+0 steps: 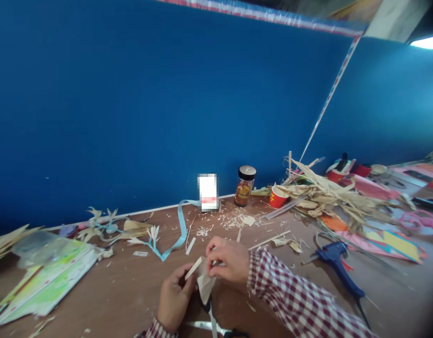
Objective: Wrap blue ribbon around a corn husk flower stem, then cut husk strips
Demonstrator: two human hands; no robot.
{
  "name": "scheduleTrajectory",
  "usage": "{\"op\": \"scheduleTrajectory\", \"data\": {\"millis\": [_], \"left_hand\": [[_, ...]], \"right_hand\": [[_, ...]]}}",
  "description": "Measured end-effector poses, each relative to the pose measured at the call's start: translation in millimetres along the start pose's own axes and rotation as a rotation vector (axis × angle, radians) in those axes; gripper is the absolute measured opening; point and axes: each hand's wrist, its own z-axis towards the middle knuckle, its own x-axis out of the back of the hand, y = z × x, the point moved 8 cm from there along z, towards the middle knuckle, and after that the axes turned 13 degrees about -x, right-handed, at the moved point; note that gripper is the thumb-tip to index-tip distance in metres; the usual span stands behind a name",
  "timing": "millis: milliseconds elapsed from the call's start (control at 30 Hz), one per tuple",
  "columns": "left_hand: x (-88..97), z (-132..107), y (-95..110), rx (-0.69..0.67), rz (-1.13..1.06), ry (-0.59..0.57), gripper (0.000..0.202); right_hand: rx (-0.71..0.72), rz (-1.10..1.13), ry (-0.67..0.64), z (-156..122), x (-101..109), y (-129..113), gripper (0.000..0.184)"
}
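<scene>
Near the front of the brown table, my left hand is closed on a narrow pale strip between thumb and fingers; it looks like cut corn husk. Just right of it, the fingers of my right hand pinch a wider, pale piece of corn husk that hangs down at an angle. The two hands are close together. Below them lies a pair of scissors, its dark handles partly hidden. Small husk scraps are scattered beyond my hands.
A blue glue gun lies right of my sleeve. Farther back stand a dark-lidded jar, a red paper cup and a heap of dry husks. Leftward are a light-blue ribbon and a green-and-white sheet. A blue partition rises behind.
</scene>
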Motion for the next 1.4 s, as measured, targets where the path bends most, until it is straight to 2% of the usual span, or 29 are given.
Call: {"op": "scheduleTrajectory", "data": {"millis": [133, 233, 333, 400, 467, 533, 633, 800, 1033, 1133, 1233, 1333, 1400], "left_hand": [[-0.6, 0, 4, -0.051, -0.016, -0.015, 0.024], [-1.9, -1, -3, 0.003, -0.055, 0.001, 0.034], [-0.1, -1, -7, 0.049, -0.044, 0.04, 0.044], [0.5, -1, -6, 0.054, -0.009, 0.039, 0.045], [0.2, -1, -6, 0.064, 0.014, 0.029, 0.044], [0.0, -1, -6, 0.074, 0.011, 0.031, 0.043], [-0.6, 0, -7, 0.068, -0.007, 0.042, 0.043], [0.5, 0, -7, 0.067, -0.041, 0.072, 0.043], [-2.3, -2, -8, 0.07, -0.075, 0.066, 0.038], [4.2, -1, -8, 0.056, -0.055, 0.128, 0.038], [20.7, 0, -1, 0.002, 0.027, 0.234, 0.036], [40.4, 3, 11, -0.09, 0.18, 0.309, 0.032], [50.3, 4, 20, -0.151, 0.308, 0.319, 0.029]], "right_hand": [[0.029, -0.055, -0.021, 9, -17, -7, 0.008], [-0.069, -0.042, 0.009, 15, -17, 6, 0.019], [-0.306, -0.143, 0.156, 22, 7, 42, 0.028], [-0.428, -0.202, 0.245, 29, 31, 70, 0.02], [-0.529, -0.252, 0.302, 40, 53, 97, 0.022], [-0.582, -0.296, 0.325, 53, 67, 118, 0.02], [-0.612, -0.353, 0.323, 70, 71, 132, 0.017], [-0.592, -0.437, 0.34, 77, 64, 129, 0.027], [-0.554, -0.441, 0.313, 70, 69, 127, 0.028], [-0.476, -0.41, 0.308, 69, 67, 115, 0.027], [-0.342, -0.374, 0.236, 66, 49, 92, 0.024], [-0.185, -0.341, 0.105, 57, 18, 63, 0.019], [-0.1, -0.331, 0.03, 49, -4, 46, 0.018]]}}
